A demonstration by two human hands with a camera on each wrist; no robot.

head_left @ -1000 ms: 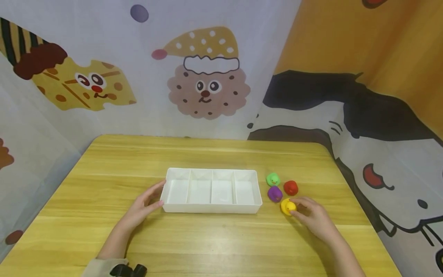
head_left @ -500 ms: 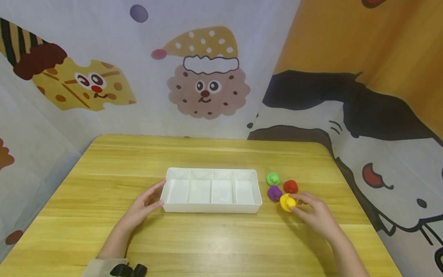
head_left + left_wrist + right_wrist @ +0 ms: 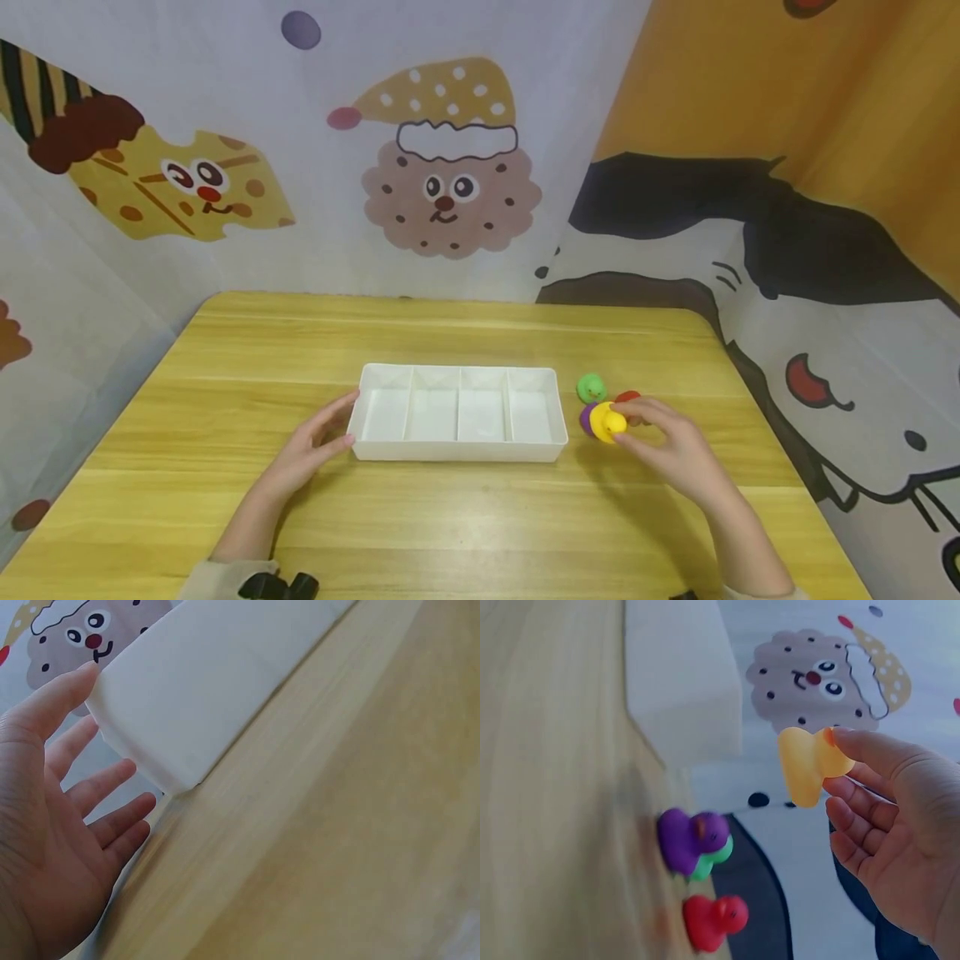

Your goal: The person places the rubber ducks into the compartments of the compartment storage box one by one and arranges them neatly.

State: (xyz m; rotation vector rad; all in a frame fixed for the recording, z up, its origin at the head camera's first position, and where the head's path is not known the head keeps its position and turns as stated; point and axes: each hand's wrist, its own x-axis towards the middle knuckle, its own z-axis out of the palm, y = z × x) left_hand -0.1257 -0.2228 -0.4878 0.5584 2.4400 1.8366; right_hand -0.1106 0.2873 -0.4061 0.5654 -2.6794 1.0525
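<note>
My right hand (image 3: 678, 450) pinches a yellow rubber duck (image 3: 608, 423) between thumb and fingers. The right wrist view shows that duck (image 3: 810, 765) raised off the table. Below it on the wood are a purple duck (image 3: 686, 838), a green duck (image 3: 592, 388) and a red duck (image 3: 714, 922). From the head, the yellow duck covers part of the purple one, and my fingers hide much of the red one. My left hand (image 3: 307, 450) touches the left end of a white tray (image 3: 459, 452) with spread fingers, and its thumb lies at the near corner (image 3: 94, 682).
Four-sided and shallow, the tray has several compartments in a row, divided by thin walls (image 3: 458, 408). It sits on a wooden table (image 3: 465, 533). A printed curtain (image 3: 450, 275) hangs right behind the table's back edge.
The yellow duck has been lifted from the table and carried up and left, in front of the purple one. My left hand and the tray have stayed in place.
</note>
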